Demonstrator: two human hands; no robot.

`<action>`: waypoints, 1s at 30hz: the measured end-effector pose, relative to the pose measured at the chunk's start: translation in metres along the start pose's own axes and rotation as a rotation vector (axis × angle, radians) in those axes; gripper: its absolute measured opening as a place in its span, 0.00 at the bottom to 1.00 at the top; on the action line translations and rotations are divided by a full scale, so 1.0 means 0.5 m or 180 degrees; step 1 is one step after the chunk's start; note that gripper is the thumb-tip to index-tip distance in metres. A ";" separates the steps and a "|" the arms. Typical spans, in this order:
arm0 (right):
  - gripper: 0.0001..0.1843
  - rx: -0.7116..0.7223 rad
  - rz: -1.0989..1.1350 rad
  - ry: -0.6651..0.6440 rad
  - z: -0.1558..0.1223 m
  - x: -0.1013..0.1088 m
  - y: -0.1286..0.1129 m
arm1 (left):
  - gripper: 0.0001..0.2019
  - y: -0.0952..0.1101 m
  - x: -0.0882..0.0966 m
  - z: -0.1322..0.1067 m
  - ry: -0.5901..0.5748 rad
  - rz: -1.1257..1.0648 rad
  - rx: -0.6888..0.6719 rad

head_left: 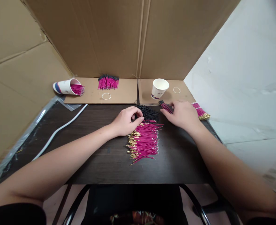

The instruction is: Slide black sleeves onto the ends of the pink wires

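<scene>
A heap of pink wires with gold tips (144,141) lies on the dark table (100,156) in front of me. Just behind it sits a pile of small black sleeves (149,113). My left hand (126,120) rests at the left edge of the black pile, fingers pinched together over it; what they pinch is too small to name. My right hand (181,114) lies to the right, fingers closed on a few pink wires with black ends (165,106) that stick out toward the upright cup.
An upright paper cup (159,88) and a tipped cup (67,87) holding pink wires stand on cardboard at the back. A bundle of black-capped wires (108,82), two rubber bands (106,96), another bundle (200,111) at the right, and a white cable (58,130) lie around. Cardboard walls enclose the table.
</scene>
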State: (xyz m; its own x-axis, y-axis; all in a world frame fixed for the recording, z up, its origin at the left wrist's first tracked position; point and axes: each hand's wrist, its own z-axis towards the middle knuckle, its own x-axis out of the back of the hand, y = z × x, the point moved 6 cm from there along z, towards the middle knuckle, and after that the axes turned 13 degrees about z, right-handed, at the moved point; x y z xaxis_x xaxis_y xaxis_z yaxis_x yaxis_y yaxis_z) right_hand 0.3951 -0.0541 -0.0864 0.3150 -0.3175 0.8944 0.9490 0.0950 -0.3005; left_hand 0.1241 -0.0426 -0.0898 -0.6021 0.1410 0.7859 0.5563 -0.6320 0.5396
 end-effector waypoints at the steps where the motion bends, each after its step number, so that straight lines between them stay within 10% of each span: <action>1: 0.24 0.0029 -0.0018 -0.0046 -0.001 0.000 0.000 | 0.05 0.000 0.000 0.000 -0.0006 0.0006 0.0007; 20: 0.19 0.0051 -0.0419 -0.0093 0.014 -0.029 -0.022 | 0.05 -0.002 -0.001 0.001 -0.0011 0.0008 -0.0031; 30: 0.16 0.0227 0.0848 -0.0023 -0.001 -0.011 -0.029 | 0.08 -0.001 0.000 -0.002 0.0118 -0.0119 0.0019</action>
State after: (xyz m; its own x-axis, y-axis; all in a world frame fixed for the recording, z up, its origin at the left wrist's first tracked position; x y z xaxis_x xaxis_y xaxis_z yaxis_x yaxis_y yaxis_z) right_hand 0.3793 -0.0541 -0.0873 0.5534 -0.2658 0.7894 0.8310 0.2406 -0.5015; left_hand 0.1231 -0.0427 -0.0903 -0.6432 0.1359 0.7535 0.5363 -0.6224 0.5701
